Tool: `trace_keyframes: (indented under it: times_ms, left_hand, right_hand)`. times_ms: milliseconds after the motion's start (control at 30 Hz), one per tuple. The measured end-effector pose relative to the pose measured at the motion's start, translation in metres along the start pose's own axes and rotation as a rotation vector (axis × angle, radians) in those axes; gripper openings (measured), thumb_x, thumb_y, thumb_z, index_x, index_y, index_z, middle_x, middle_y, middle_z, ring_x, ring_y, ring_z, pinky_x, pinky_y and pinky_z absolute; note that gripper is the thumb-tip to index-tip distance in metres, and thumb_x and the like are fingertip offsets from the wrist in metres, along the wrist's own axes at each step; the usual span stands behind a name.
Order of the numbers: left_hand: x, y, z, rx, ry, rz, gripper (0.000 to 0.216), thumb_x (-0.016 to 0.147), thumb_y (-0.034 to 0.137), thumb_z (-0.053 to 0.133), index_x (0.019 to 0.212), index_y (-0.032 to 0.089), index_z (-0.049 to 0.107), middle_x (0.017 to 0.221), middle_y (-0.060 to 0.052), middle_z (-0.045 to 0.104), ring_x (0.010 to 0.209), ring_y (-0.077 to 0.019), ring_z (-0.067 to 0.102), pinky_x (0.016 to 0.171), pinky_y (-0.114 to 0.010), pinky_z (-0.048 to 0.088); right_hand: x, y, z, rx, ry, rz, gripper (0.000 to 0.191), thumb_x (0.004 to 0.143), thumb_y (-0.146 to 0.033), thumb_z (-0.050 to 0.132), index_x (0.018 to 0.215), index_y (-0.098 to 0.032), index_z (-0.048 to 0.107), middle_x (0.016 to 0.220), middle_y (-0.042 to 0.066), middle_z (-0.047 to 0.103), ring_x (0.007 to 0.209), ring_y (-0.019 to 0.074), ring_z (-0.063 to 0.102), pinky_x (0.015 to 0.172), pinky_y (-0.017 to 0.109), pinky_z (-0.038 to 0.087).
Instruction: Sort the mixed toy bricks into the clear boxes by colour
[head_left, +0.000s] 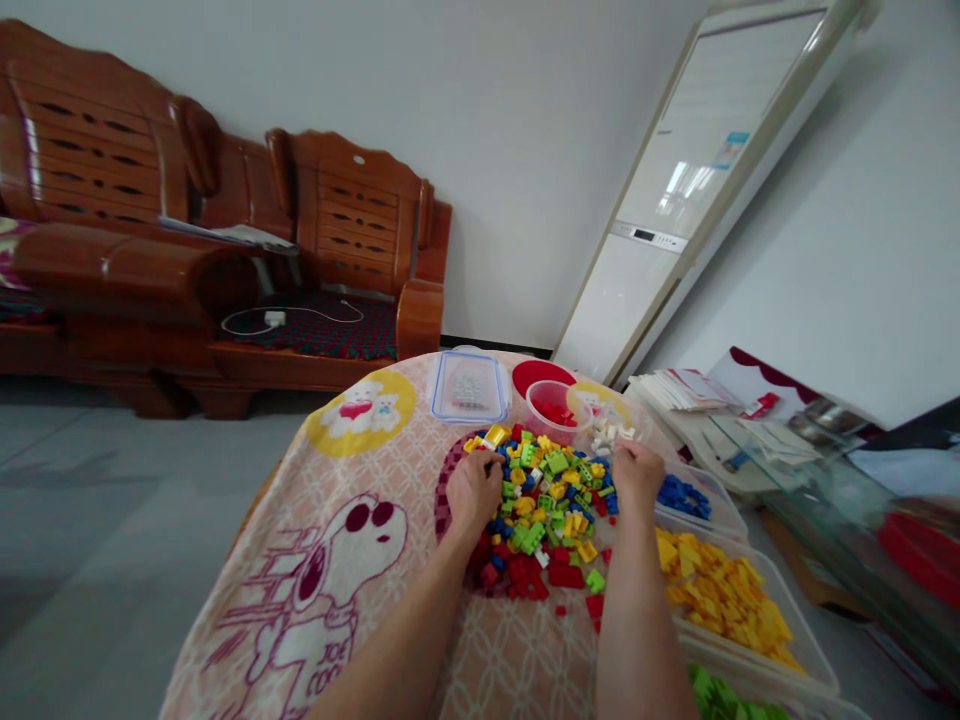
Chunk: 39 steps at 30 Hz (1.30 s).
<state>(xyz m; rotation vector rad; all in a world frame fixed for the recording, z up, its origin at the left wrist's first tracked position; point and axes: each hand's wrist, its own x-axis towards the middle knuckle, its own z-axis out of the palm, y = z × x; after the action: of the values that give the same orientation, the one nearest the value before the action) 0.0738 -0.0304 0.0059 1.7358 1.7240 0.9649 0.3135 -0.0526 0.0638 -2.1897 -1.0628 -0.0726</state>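
A heap of small plastic bricks in red, yellow, green and blue lies on a round table under a pink cartoon cloth. My left hand rests on the heap's left edge, fingers curled down into the bricks. My right hand sits at the heap's right edge, fingers bent and closed; what they pinch is hidden. A few white bricks lie just beyond my right hand.
A clear lidded box, a red lid and a clear tub with red bricks stand at the far edge. Bins of blue, yellow and green bricks line the right. A wooden sofa stands behind.
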Motion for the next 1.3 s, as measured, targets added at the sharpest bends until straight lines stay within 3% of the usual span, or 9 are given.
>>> trace_keyframes:
  times_ms: [133, 233, 533, 867, 1300]
  left_hand:
    - [0.000, 0.000, 0.000, -0.004, -0.006, -0.012, 0.024, 0.087, 0.022, 0.055, 0.101, 0.026, 0.075, 0.110, -0.002, 0.074, 0.102, -0.0197, 0.067, 0.085, -0.028, 0.047]
    - [0.000, 0.001, 0.000, -0.005, -0.007, -0.014, 0.024, 0.088, 0.022, 0.055, 0.101, 0.026, 0.075, 0.111, -0.002, 0.074, 0.103, -0.0195, 0.067, 0.086, -0.028, 0.047]
    - [-0.001, 0.002, -0.001, -0.011, -0.003, -0.015, 0.024, 0.087, 0.022, 0.055, 0.100, 0.027, 0.075, 0.113, -0.001, 0.074, 0.103, -0.0201, 0.067, 0.086, -0.029, 0.048]
    - [-0.002, 0.004, -0.003, -0.013, -0.013, -0.024, 0.024, 0.087, 0.022, 0.055, 0.100, 0.026, 0.075, 0.112, -0.001, 0.075, 0.102, -0.0195, 0.067, 0.085, -0.028, 0.048]
    - [-0.002, 0.004, -0.003, -0.012, -0.012, -0.012, 0.024, 0.088, 0.022, 0.054, 0.099, 0.026, 0.075, 0.112, -0.002, 0.074, 0.102, -0.0200, 0.067, 0.087, -0.029, 0.048]
  right_hand:
    - [-0.014, -0.009, 0.011, -0.322, -0.201, -0.123, 0.041, 0.093, -0.025, 0.037, 0.100, -0.015, 0.077, 0.104, 0.015, 0.074, 0.101, 0.0249, 0.067, 0.085, 0.030, 0.045]
    - [-0.012, -0.013, 0.021, -0.421, -0.257, -0.148, 0.048, 0.098, -0.029, 0.031, 0.101, -0.011, 0.076, 0.104, 0.019, 0.073, 0.099, 0.0251, 0.067, 0.084, 0.030, 0.044]
    - [-0.007, -0.013, 0.035, -0.469, -0.268, -0.149, 0.046, 0.098, -0.033, 0.037, 0.104, -0.007, 0.074, 0.111, 0.023, 0.070, 0.107, 0.0271, 0.065, 0.090, 0.033, 0.044]
    - [-0.012, -0.011, 0.034, -0.467, -0.229, -0.143, 0.039, 0.095, -0.027, 0.040, 0.110, -0.011, 0.072, 0.114, 0.019, 0.070, 0.112, 0.0259, 0.061, 0.091, 0.030, 0.042]
    - [-0.022, -0.012, 0.016, -0.439, -0.352, -0.204, 0.033, 0.091, -0.026, 0.045, 0.087, -0.019, 0.078, 0.095, 0.011, 0.075, 0.092, 0.0199, 0.068, 0.074, 0.025, 0.042]
